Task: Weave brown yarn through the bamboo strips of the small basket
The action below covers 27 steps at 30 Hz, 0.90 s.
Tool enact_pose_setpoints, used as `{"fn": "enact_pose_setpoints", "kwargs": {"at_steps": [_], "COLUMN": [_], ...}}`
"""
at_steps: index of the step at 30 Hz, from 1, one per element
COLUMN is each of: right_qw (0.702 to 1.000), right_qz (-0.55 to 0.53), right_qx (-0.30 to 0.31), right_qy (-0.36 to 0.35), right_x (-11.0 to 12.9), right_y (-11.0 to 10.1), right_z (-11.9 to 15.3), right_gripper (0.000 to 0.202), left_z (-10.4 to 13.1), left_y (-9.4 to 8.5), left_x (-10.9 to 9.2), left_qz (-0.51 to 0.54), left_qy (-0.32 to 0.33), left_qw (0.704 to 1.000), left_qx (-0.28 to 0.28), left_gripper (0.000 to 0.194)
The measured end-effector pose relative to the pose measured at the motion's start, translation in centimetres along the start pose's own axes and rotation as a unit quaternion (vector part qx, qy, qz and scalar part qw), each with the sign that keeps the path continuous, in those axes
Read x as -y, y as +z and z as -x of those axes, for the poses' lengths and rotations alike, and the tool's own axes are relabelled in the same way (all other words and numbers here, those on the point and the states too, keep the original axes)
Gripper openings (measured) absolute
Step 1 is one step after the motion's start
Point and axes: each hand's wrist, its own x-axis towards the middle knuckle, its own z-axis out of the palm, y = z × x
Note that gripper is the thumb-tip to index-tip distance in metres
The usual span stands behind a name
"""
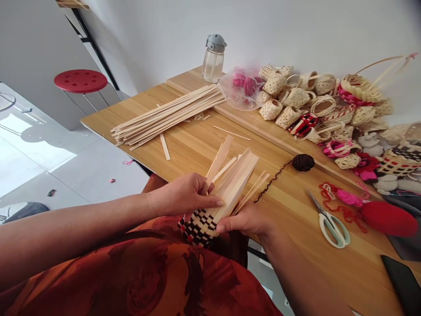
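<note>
A small woven basket [200, 227] in black, cream and some red rests above my lap, with long pale wooden strips [235, 177] rising loose from its upper edge. My left hand [194, 193] grips the strips on the left side, thumb pressed across them. On the right side, my right hand [245, 219] holds the basket, its thumb on the weave near the base of the strips and its other fingers hidden behind. Dark yarn [274, 180] runs from behind my right hand to a dark brown ball [303, 162] on the table.
The wooden table [283, 237] bears a bundle of strips [171, 114], a bottle [213, 59], a plastic bag [241, 87], many small woven baskets [296, 97], scissors [332, 226], red yarn [390, 218] and a black phone-like object [403, 281]. A red stool [80, 81] stands beyond the left edge.
</note>
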Motion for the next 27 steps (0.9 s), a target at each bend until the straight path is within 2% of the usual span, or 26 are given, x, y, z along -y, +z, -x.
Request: {"fn": "enact_pose_setpoints", "kwargs": {"at_steps": [4,9,11,14,17,21,23,27], "right_qw": [0.999,0.998,0.995,0.988,0.988,0.993,0.994,0.995], "right_qz": [0.027,-0.054,-0.083,-0.116,-0.125,-0.096,-0.089,-0.077], "right_qx": [-0.025,-0.016,-0.048,-0.102,-0.087,-0.059,-0.064,-0.067], "right_qy": [-0.036,0.000,-0.007,-0.022,-0.038,-0.034,-0.019,0.004], "right_x": [-0.4,-1.2,-0.9,-0.2,0.3,0.1,0.0,0.3], "right_y": [-0.2,-1.0,-1.1,-1.3,-0.9,0.9,1.8,2.4], "right_z": [0.5,1.5,1.6,1.5,1.1,0.7,0.8,1.1], "right_gripper": [0.041,0.027,0.024,0.029,0.036,0.047,0.045,0.041], "left_z": [0.0,0.1,0.0,-0.2,-0.3,-0.2,-0.1,0.2], "left_y": [-0.4,-0.9,-1.0,-0.8,-0.3,0.2,0.1,-0.9], "left_x": [0.0,0.2,0.2,0.0,-0.4,-0.8,-0.8,-0.6], "left_qz": [0.008,0.018,0.018,0.005,-0.004,-0.010,0.002,0.001], "left_qy": [0.007,-0.003,-0.004,-0.006,-0.004,-0.014,-0.015,0.007], "left_qw": [1.000,0.999,0.999,0.999,1.000,1.000,1.000,0.996], "left_qx": [-0.006,0.031,0.043,0.039,0.023,-0.005,0.015,0.088], "left_gripper": [0.044,0.046,0.046,0.045,0.044,0.042,0.040,0.036]}}
